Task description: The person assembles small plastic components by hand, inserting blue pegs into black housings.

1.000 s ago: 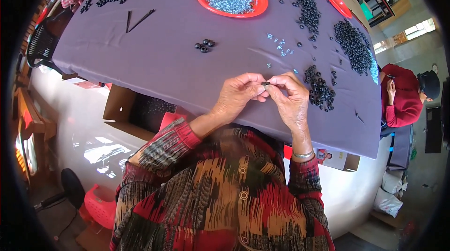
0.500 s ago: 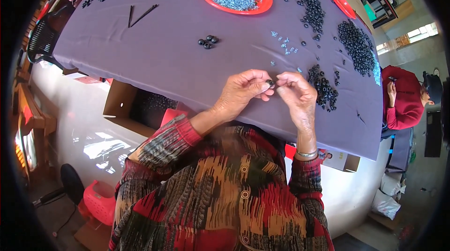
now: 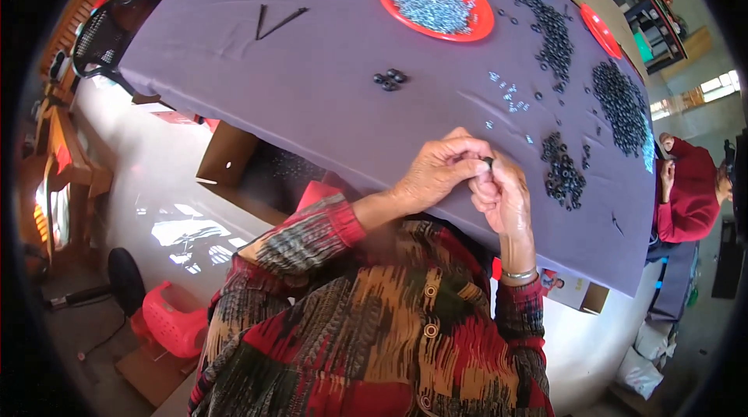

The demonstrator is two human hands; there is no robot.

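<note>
Over the near edge of the table my two hands meet. Between thumb and index finger, my left hand [image 3: 440, 171] pinches a small black round part [image 3: 488, 163]. My right hand [image 3: 505, 195] has its fingers curled in against that part; whether it grips anything of its own is hidden. A loose pile of like black parts [image 3: 562, 175] lies just right of my right hand. Beyond my hands are scattered tiny clear pieces [image 3: 510, 96]. Farther off, a small group of black parts [image 3: 389, 79] sits on the cloth.
A red plate [image 3: 485, 18] heaped with clear pieces stands toward the back. More black parts [image 3: 619, 105] lie at right and far left. Two dark sticks [image 3: 280, 23] form a V. Below the edge is an open cardboard box [image 3: 222, 156]. A person in red [image 3: 689, 191] sits at right.
My right hand has come in against my left, its fingers curling around the black part, where before they were apart. The whole view has shifted, so the table appears farther right and lower.
</note>
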